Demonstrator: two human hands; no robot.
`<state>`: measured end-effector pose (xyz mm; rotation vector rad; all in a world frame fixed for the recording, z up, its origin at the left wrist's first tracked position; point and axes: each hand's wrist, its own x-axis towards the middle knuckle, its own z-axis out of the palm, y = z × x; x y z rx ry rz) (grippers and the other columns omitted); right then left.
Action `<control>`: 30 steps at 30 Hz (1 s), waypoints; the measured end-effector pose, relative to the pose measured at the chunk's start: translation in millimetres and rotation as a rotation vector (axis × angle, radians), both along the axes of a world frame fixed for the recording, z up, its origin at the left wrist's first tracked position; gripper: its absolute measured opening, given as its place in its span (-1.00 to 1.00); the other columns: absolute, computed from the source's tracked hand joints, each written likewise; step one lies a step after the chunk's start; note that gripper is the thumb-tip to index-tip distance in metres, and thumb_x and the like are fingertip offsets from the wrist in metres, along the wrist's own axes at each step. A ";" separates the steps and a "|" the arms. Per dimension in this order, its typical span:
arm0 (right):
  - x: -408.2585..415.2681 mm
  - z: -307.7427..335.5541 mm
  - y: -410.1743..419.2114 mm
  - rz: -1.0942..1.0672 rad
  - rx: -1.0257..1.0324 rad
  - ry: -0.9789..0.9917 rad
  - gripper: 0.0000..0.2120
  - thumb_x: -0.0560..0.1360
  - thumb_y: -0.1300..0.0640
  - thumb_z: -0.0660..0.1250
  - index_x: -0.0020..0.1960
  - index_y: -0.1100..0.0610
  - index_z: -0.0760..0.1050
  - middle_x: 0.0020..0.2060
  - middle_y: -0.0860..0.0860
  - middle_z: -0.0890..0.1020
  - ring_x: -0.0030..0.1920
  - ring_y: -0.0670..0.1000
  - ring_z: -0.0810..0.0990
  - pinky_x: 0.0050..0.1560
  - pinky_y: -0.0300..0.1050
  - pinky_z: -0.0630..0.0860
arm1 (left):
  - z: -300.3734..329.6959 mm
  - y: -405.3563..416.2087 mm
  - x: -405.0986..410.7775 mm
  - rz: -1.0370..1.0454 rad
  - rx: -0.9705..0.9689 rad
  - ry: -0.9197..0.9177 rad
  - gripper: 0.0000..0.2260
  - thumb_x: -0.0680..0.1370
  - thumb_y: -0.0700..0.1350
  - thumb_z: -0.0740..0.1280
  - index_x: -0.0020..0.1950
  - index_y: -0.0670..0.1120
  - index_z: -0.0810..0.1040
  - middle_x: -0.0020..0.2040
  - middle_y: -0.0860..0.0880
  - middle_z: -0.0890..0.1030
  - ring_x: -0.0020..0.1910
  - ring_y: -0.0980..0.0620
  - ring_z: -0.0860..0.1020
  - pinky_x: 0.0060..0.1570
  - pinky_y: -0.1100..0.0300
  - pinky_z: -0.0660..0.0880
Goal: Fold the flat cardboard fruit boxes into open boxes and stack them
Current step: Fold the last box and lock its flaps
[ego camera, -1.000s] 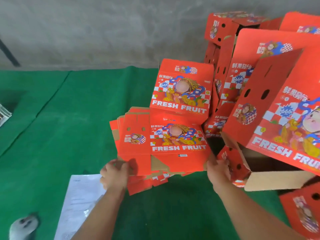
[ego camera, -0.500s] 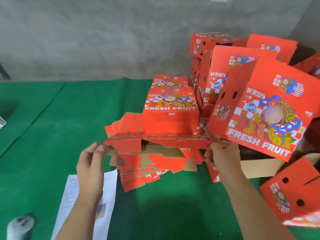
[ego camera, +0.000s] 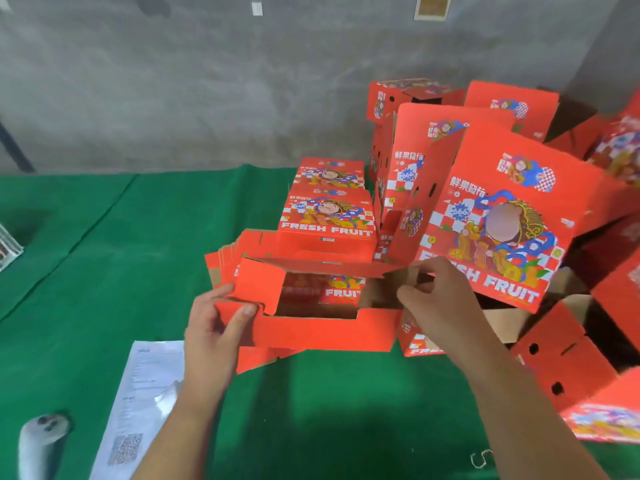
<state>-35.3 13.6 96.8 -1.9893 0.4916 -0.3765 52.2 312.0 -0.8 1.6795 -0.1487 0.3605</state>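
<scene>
Above the green mat [ego camera: 104, 271], one half-opened red box [ego camera: 311, 327], both ends pinched: left hand [ego camera: 211, 327], right hand [ego camera: 440, 303].

Fruit boxes [ego camera: 491, 233]: corrugated cardboard, red printed outer face with slight sheen, raw brown matt inside. Table cover [ego camera: 121, 271]: green cloth, felt-like, matt. Sheet [ego camera: 145, 393]: white printed paper. Wall [ego camera: 207, 81]: grey, rough, mottled.

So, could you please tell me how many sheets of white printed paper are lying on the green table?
1. The white printed paper sheet lies at the near left of the green table, beside the left forearm. Others may be hidden under the red boxes.
</scene>
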 end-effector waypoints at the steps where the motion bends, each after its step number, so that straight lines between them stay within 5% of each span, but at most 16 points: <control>1: -4.5 8.1 -3.5 0.011 -0.003 -0.017 -0.83 0.43 0.18 0.40 -0.05 -0.06 0.55 -0.21 -0.08 0.68 -0.26 -0.08 0.62 -0.28 -0.14 0.46 | 8.5 -5.4 -5.0 0.015 -0.002 0.001 -0.77 0.42 0.22 0.46 0.06 0.27 0.63 0.23 -0.01 0.62 0.23 -0.14 0.60 0.22 -0.28 0.53; 4: -19.7 27.0 -19.4 0.044 0.010 -0.056 -0.87 0.46 0.20 0.36 -0.08 0.00 0.62 -0.45 -0.04 0.64 -0.52 -0.12 0.48 -0.43 -0.21 0.37 | 25.4 -11.6 -22.2 -0.004 0.021 0.026 -0.73 0.38 0.35 0.49 -0.06 0.24 0.66 0.22 -0.04 0.64 0.18 -0.28 0.61 0.06 -0.40 0.56; 9: -32.5 23.2 -48.4 -0.007 -0.020 -0.052 -0.87 0.52 0.07 0.36 -0.16 0.02 0.65 -0.52 -0.12 0.57 -0.55 -0.16 0.42 -0.44 -0.21 0.34 | 29.4 -21.2 -39.5 -0.002 0.208 0.057 -0.50 0.34 0.49 0.41 -0.11 0.06 0.63 0.16 0.16 0.70 0.06 0.13 0.68 0.05 0.02 0.58; 14: -34.5 -17.3 -50.0 -0.028 -0.202 -0.106 -0.93 0.56 0.07 0.33 0.01 -0.05 0.59 -0.30 -0.16 0.54 -0.24 -0.12 0.50 -0.24 -0.14 0.35 | 17.9 -52.5 -56.3 0.019 0.172 0.154 -0.86 0.38 0.34 0.49 -0.11 0.44 0.63 0.10 0.27 0.66 0.09 0.23 0.62 0.03 0.17 0.51; 18: -34.4 -28.4 -44.9 -0.044 -0.178 -0.247 -0.70 0.59 -0.08 0.32 0.30 -0.25 0.43 -0.16 -0.23 0.51 -0.12 -0.17 0.53 -0.12 -0.18 0.42 | 25.4 -61.9 -53.8 0.150 0.221 0.032 -0.75 0.43 0.29 0.41 0.01 0.23 0.65 0.07 0.13 0.70 -0.04 0.20 0.63 -0.05 0.17 0.53; 20: -35.2 -37.6 -44.9 0.072 -0.319 -0.125 -0.44 0.58 -0.11 0.33 0.51 -0.34 0.21 0.11 -0.19 0.41 0.15 -0.07 0.46 0.22 -0.15 0.42 | 26.8 -66.5 -51.5 0.186 0.254 -0.029 -0.69 0.45 0.25 0.40 -0.01 0.05 0.68 0.09 0.09 0.69 -0.19 0.31 0.56 -0.13 0.39 0.46; 22: -38.1 -47.6 -42.3 0.146 -0.404 0.016 -0.22 0.60 -0.16 0.31 0.61 -0.37 -0.12 0.24 -0.02 0.28 0.27 0.06 0.42 0.35 0.03 0.41 | 27.3 -68.6 -45.8 0.200 0.284 -0.049 -0.49 0.47 0.21 0.39 -0.15 -0.29 0.63 0.12 0.05 0.69 -0.27 0.28 0.54 -0.23 0.37 0.43; 25: -42.7 -62.6 -38.5 0.105 -0.403 -0.077 -0.17 0.62 -0.17 0.27 0.59 -0.37 -0.30 0.37 0.03 0.21 0.35 0.15 0.44 0.28 0.06 0.50 | 27.3 -62.6 -35.7 0.079 0.261 0.000 -0.42 0.47 0.17 0.40 -0.18 -0.42 0.60 0.14 0.14 0.68 -0.08 0.31 0.63 -0.13 0.34 0.49; 28: -46.1 -70.4 -36.7 0.002 -0.404 -0.150 -0.17 0.61 -0.18 0.24 0.58 -0.35 -0.33 0.48 0.06 0.19 0.36 0.16 0.50 0.06 0.02 0.59 | 34.9 -44.9 -33.2 -0.250 0.203 0.146 -0.78 0.49 0.05 0.45 -0.14 -0.06 0.79 0.25 0.25 0.63 0.34 0.30 0.51 0.24 0.28 0.40; 30: -47.4 -74.3 -33.4 -0.069 -0.455 -0.128 -0.18 0.59 -0.22 0.21 0.62 -0.28 -0.28 0.53 0.10 0.17 0.29 0.17 0.59 -0.13 0.05 0.65 | 42.2 -31.0 -33.2 -0.392 0.279 0.194 -0.86 0.48 0.02 0.47 -0.09 0.01 0.80 0.40 0.24 0.52 0.44 0.32 0.40 0.33 0.20 0.35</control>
